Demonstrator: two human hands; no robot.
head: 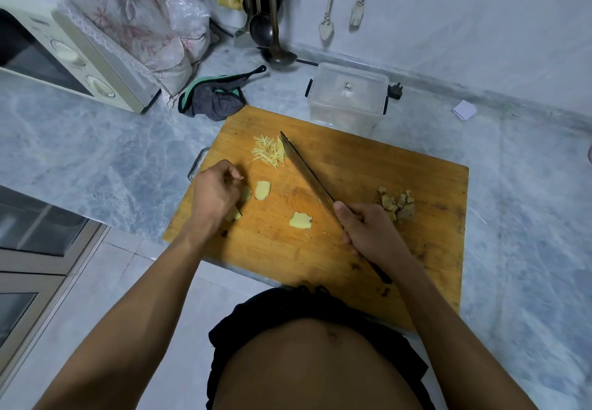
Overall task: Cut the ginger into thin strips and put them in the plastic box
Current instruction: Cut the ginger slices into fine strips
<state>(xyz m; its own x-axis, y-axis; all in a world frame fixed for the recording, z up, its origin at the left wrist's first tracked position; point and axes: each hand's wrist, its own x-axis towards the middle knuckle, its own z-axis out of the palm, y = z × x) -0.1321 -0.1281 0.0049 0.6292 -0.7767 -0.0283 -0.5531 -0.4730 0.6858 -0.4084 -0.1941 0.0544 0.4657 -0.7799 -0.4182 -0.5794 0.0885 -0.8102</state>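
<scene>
A person stood at a marble counter [96, 159], looking down at a wooden board [368, 243]. The right hand [368, 230] gripped the handle of a long knife [307, 172], fingers wrapped round it. The blade ran up and left across the board, its tip beside a small heap of strips [269, 152] at the far left of the board.

The left hand [214, 193] hovered low at the board's left edge with fingers curled. Whether it held a slice could not be told; pale ginger showed just beside and beneath it. One slice [262, 190] lay just right of that hand. Another slice [300, 220] lay nearer the person, between the two hands. A heap of brownish peelings [398, 206] sat at the right of the board, beyond the right hand.

The plastic box [347, 97] stood on the counter just past the board's far edge, lid closed. Nothing clear showed inside it.

The task looked about partway done. Some ginger had been cut fine, but at least two slices remained whole. Those would need cutting, the box would need opening, and all the strips would need moving in.

A microwave [64, 63] stood at the far left, a dark cloth [213, 100] beside it.
</scene>
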